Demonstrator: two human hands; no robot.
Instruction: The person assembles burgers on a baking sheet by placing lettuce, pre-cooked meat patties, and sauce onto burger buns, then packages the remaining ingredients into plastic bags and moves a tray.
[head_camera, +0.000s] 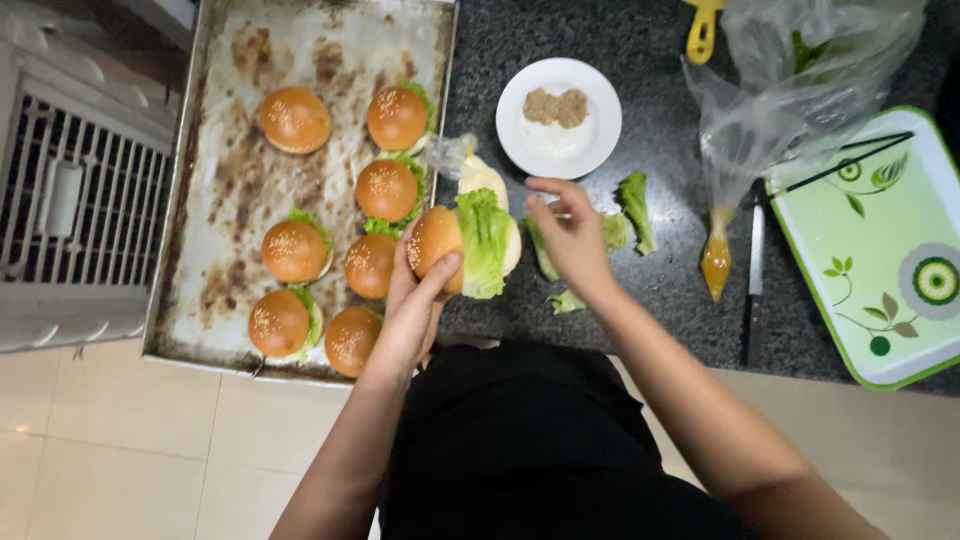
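Observation:
My left hand (412, 300) holds an opened sesame bun (440, 243) with a green lettuce leaf (484, 240) laid in it, just off the right edge of the baking tray. My right hand (570, 235) hovers beside the bun, fingers loosely curled over loose lettuce pieces (632, 207) on the dark counter. Whether it holds a leaf is unclear. A white plate (590, 125) with two brown patties (557, 107) sits just beyond my right hand.
A worn metal baking tray (225, 200) holds several filled buns. A clear piping bag of white sauce (470, 170), an orange sauce bag (717, 255), a knife (755, 270), a large plastic bag (800, 90) and a green patterned tray (880, 250) lie on the counter.

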